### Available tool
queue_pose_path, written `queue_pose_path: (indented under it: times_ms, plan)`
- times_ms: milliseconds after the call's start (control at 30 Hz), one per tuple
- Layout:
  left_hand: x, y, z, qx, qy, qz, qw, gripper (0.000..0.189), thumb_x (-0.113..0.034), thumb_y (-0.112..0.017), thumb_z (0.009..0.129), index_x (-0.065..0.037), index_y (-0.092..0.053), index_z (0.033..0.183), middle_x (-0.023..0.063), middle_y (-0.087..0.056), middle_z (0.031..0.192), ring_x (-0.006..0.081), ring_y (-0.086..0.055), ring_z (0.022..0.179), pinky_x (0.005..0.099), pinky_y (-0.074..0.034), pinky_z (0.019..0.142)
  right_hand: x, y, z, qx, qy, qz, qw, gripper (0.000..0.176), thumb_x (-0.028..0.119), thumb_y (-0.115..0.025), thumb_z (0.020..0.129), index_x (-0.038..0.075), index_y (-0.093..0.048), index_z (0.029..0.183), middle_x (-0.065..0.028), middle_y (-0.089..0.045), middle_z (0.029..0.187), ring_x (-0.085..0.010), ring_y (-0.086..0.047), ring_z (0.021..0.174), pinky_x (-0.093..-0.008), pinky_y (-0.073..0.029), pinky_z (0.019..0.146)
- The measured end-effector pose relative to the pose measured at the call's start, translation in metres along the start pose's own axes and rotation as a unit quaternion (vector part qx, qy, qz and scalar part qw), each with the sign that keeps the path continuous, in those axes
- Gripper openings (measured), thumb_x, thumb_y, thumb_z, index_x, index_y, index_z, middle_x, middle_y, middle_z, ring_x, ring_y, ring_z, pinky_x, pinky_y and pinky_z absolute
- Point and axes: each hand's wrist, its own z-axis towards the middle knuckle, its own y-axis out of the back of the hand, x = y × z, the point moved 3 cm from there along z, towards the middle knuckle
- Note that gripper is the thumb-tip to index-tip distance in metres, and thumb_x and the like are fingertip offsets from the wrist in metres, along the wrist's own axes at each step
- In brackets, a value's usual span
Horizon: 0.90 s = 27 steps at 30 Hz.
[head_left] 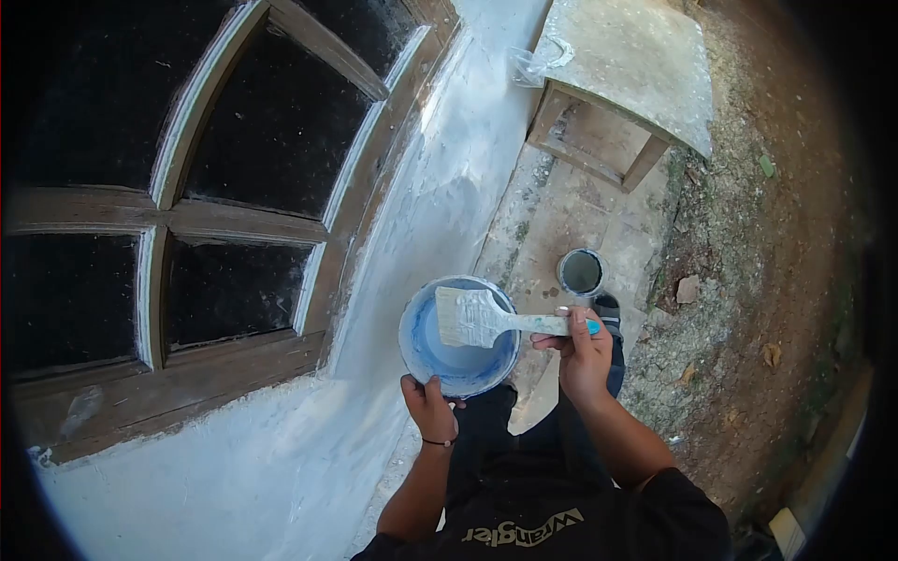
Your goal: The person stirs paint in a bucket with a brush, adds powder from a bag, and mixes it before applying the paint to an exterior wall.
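Note:
My left hand [430,408] grips the near rim of a round paint bucket [412,360], its thumb over the edge and the other fingers mostly hidden underneath. Whitish-blue paint lies inside, and blue smears coat the inner wall. In my right hand [582,357] is a wide paintbrush [479,318], held by its pale handle with the bristles pointing left. White paint covers the brush head, which overlaps the bucket's opening in this view.
A wooden-framed window [168,220] is set in the white-painted wall [281,449] on my left. On the concrete ledge [561,224] stands a small can [582,272], with a paint-spattered wooden table [636,61] beyond. Bare soil [776,280] runs along the right.

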Motion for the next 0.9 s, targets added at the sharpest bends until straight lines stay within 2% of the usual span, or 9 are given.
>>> queue_pose_path:
  times_ms: [167, 267, 500, 567, 600, 633, 700, 833, 900]
  plan:
    - [0.027, 0.049, 0.04, 0.022, -0.006, 0.019, 1.0, 0.014, -0.005, -0.043, 0.085, -0.004, -0.033, 0.095, 0.011, -0.052, 0.083, 0.0165, -0.056, 0.054, 0.0264, -0.043, 0.035, -0.091, -0.004, 0.022, -0.063, -0.002, 0.138, 0.988, 0.028, 0.022, -0.039, 0.096, -0.003, -0.051, 0.095, -0.0198, -0.061, 0.08, -0.0281, -0.064, 0.066, -0.0332, -0.056, 0.059]
    - [0.04, 0.067, 0.048, -0.024, 0.013, 0.001, 1.0, 0.022, -0.011, -0.044, 0.083, -0.006, -0.039, 0.104, 0.0093, -0.054, 0.088, 0.0164, -0.054, 0.055, 0.0259, -0.038, 0.035, -0.14, -0.009, 0.052, -0.053, -0.007, 0.186, 0.981, 0.028, 0.024, -0.039, 0.096, -0.002, -0.051, 0.095, -0.0188, -0.062, 0.081, -0.028, -0.065, 0.069, -0.0328, -0.056, 0.061]
    - [0.084, 0.118, 0.05, -0.074, 0.044, 0.046, 0.995, 0.032, -0.016, -0.049, 0.076, -0.004, -0.039, 0.104, 0.0097, -0.054, 0.085, 0.016, -0.053, 0.051, 0.0254, -0.039, 0.034, -0.268, -0.013, 0.126, -0.003, -0.052, 0.333, 0.941, 0.028, 0.026, -0.041, 0.095, 0.0, -0.051, 0.098, -0.0172, -0.062, 0.087, -0.0276, -0.065, 0.074, -0.032, -0.057, 0.065]
    - [0.092, 0.126, 0.048, -0.087, 0.085, 0.07, 0.99, 0.035, -0.014, -0.049, 0.073, -0.004, -0.039, 0.105, 0.0094, -0.053, 0.085, 0.0164, -0.052, 0.052, 0.0262, -0.039, 0.034, -0.289, -0.006, 0.135, -0.014, -0.053, 0.345, 0.937, 0.028, 0.026, -0.041, 0.095, 0.0, -0.05, 0.098, -0.0172, -0.062, 0.087, -0.0276, -0.065, 0.075, -0.0321, -0.057, 0.066]
    - [0.089, 0.123, 0.046, -0.087, 0.103, 0.081, 0.988, 0.039, -0.014, -0.049, 0.072, -0.003, -0.038, 0.109, 0.0108, -0.052, 0.09, 0.0184, -0.056, 0.063, 0.0286, -0.046, 0.044, -0.296, -0.001, 0.137, -0.022, -0.053, 0.348, 0.936, 0.028, 0.026, -0.041, 0.095, 0.0, -0.05, 0.099, -0.0171, -0.062, 0.087, -0.0277, -0.065, 0.075, -0.0322, -0.057, 0.066]
    - [0.09, 0.121, 0.046, -0.087, 0.104, 0.086, 0.987, 0.039, -0.014, -0.049, 0.072, -0.003, -0.038, 0.109, 0.0108, -0.052, 0.09, 0.0184, -0.056, 0.063, 0.0286, -0.046, 0.044, -0.303, 0.003, 0.139, -0.026, -0.055, 0.35, 0.935, 0.028, 0.026, -0.041, 0.095, 0.0, -0.05, 0.099, -0.0171, -0.062, 0.087, -0.0277, -0.065, 0.075, -0.0322, -0.057, 0.066]
    - [0.093, 0.118, 0.044, -0.107, 0.116, 0.069, 0.985, 0.042, -0.014, -0.048, 0.073, -0.002, -0.037, 0.111, 0.0125, -0.051, 0.097, 0.0213, -0.057, 0.08, 0.0331, -0.051, 0.062, -0.312, 0.013, 0.139, -0.056, -0.063, 0.335, 0.938, 0.028, 0.026, -0.041, 0.095, 0.0, -0.05, 0.099, -0.0175, -0.062, 0.088, -0.0283, -0.065, 0.075, -0.0324, -0.057, 0.066]
    - [0.092, 0.116, 0.038, -0.082, 0.119, 0.073, 0.987, 0.043, -0.014, -0.049, 0.072, -0.001, -0.037, 0.112, 0.0136, -0.05, 0.101, 0.0236, -0.055, 0.09, 0.037, -0.049, 0.075, -0.287, 0.027, 0.125, -0.095, -0.065, 0.281, 0.953, 0.028, 0.025, -0.039, 0.096, 0.0, -0.05, 0.098, -0.0176, -0.061, 0.088, -0.0264, -0.065, 0.072, -0.0307, -0.056, 0.064]
    - [0.091, 0.115, 0.036, -0.101, 0.075, 0.037, 0.991, 0.021, -0.008, -0.047, 0.077, -0.003, -0.036, 0.094, 0.0132, -0.053, 0.077, 0.0186, -0.052, 0.043, 0.0273, -0.042, 0.033, -0.255, 0.026, 0.114, -0.114, 0.028, 0.13, 0.984, 0.025, 0.021, -0.04, 0.096, -0.001, -0.052, 0.093, -0.0141, -0.059, 0.084, -0.0219, -0.063, 0.067, -0.0281, -0.054, 0.061]
